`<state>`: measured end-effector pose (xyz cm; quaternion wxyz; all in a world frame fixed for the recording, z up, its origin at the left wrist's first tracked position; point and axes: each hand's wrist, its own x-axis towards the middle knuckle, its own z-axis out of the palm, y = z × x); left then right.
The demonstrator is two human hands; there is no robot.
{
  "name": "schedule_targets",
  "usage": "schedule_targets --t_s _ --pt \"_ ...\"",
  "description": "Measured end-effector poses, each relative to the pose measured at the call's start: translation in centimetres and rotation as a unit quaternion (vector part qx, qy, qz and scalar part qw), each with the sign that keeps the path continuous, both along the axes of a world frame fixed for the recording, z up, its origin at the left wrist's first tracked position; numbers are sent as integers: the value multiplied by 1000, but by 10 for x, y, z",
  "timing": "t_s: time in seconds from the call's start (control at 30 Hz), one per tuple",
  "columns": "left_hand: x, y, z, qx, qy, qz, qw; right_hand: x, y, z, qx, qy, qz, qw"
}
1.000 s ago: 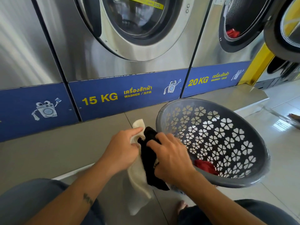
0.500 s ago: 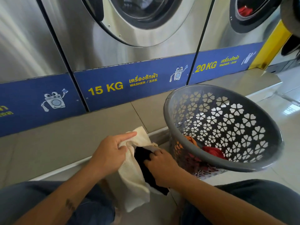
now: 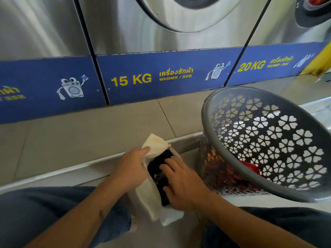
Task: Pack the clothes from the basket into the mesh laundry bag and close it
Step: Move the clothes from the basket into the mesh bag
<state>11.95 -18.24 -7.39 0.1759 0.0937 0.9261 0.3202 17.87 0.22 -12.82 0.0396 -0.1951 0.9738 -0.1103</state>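
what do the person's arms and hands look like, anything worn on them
The left forearm and right forearm are bare, with no sleeves in view. The left hand and right hand wear no gloves; no rings, watch or bracelet show. A small dark tattoo marks the left forearm.

The lower part of the black garment (image 3: 158, 164) is hidden inside the mesh laundry bag (image 3: 146, 192), and its middle is covered by the right grip (image 3: 184, 185). The thumb of the left grip (image 3: 132, 167) is hidden behind the bag's folded edge. In the basket (image 3: 206, 113), only a small part of a red piece (image 3: 250, 167) is seen above the near rim; the orange and dark shapes behind the perforated wall cannot be identified. The basket's right side is cut off by the picture's edge. The washer door (image 3: 188, 18) is cut off at the top. The small print (image 3: 279, 64) beside "20 KG" is blurred.
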Motion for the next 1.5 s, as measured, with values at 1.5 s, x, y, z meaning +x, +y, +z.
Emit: schedule_targets --t_s 1.5 --pt "6 42 -9 -58 4 -67 996 7 118 168 -295 -17 -156 943"
